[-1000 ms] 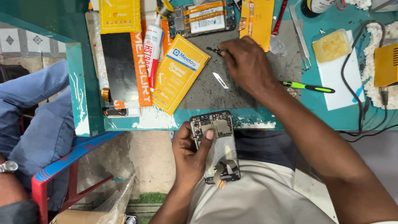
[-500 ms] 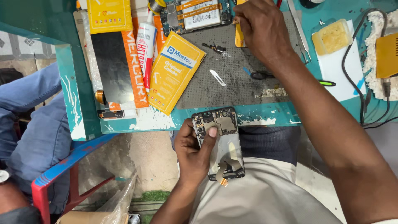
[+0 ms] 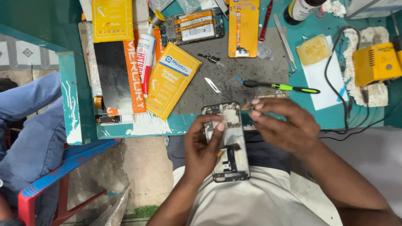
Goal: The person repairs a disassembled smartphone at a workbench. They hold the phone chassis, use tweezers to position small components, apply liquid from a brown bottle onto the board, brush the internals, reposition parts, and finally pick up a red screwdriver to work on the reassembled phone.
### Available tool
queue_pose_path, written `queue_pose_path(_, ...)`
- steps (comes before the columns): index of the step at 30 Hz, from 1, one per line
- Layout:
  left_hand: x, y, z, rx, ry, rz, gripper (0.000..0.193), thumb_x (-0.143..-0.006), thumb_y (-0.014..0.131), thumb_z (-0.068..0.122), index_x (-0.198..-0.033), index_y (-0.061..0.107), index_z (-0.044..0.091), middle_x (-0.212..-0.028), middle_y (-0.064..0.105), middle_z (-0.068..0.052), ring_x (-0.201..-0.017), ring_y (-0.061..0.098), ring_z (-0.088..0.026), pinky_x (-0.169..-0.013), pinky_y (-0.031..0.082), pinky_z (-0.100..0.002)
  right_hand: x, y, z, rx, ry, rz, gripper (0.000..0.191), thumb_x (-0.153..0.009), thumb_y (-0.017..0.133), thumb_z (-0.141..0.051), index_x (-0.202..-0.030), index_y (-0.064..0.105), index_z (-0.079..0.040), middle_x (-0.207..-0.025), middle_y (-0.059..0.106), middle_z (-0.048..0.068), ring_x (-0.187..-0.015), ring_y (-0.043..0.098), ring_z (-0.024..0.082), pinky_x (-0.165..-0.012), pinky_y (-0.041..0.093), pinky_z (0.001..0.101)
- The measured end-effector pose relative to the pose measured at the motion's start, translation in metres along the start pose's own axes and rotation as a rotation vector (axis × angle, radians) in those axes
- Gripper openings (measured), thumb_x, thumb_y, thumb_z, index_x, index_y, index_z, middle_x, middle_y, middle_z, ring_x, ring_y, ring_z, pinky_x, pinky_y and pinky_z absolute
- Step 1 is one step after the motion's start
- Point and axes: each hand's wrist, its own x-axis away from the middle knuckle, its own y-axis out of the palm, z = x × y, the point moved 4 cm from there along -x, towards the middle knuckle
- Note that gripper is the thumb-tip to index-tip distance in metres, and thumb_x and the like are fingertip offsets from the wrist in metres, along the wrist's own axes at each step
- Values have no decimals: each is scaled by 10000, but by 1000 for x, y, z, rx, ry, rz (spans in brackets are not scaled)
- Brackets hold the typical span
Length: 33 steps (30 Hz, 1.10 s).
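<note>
Teal tabletop (image 3: 318, 121) crowded with tools and orange packets. Opened phone (image 3: 226, 142), back off and insides bare, gripped over lap in left hand (image 3: 203, 152). Right hand (image 3: 284, 125) pinching small part (image 3: 247, 106) at top edge, not yet seated.

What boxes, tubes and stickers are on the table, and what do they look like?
Yellow packet: flat, tilted, blue badge, at mat's left edge.
Orange packet: tall, narrow, top middle.
Yellow card: flat, top left.
Glue tube: white with red print, beside the yellow packet.
Bottle: dark, white label, top right.
</note>
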Motion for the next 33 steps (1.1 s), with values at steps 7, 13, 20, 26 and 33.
queue_pose_path(7, 5, 26, -6, -13, 177, -103, 196, -926, 780, 14, -1116, 739, -3, -1118, 732, -104, -1049, 668, -142, -945, 506, -272, 13, -1, -17, 19, -2, -99, 344, -864, 816, 44, -1157, 642, 0, -1151, 698, 150, -1098, 734, 310, -916, 647, 406)
queue_pose_path(13, 7, 25, -10, 41, 106, -83, 157, -935, 782, 21, -1089, 763, -3, -1126, 734, -106, -1053, 680, -148, -954, 523, -278, 19, 2, -23, 10, 47, -60, 454, -909, 830, 16, -1236, 517, -27, -1139, 723, 154, -1076, 759, 307, -901, 651, 378)
queue_pose_path(20, 0, 21, -14, 45, 54, -54, 126, -949, 768, 37, -1068, 758, -6, -1049, 746, -89, -967, 667, -103, -862, 514, -249, 28, -11, 6, -156, 109, -5, 542, -776, 854, 57, -1221, 554, -15, -1100, 700, 202, -1038, 738, 317, -901, 643, 448)
queue_pose_path(26, -1, 11, -15, 115, -163, -24, 86, -946, 776, 37, -1014, 764, -15, -905, 738, -51, -768, 573, -63, -650, 435, -223, 23, -43, 145, 152, 325, 349, 600, -1016, 821, 27, -1473, 432, 16, -1424, 529, 172, -1354, 543, 277, -1153, 492, 395)
queue_pose_path(33, -8, 15, -4, 61, -134, -78, 101, -912, 792, 40, -993, 766, -14, -926, 766, -53, -819, 629, -58, -711, 488, -218, -11, -36, 227, 367, 511, 196, 492, -888, 1007, -214, -1159, 628, -58, -1164, 718, 128, -1076, 707, 287, -926, 552, 372)
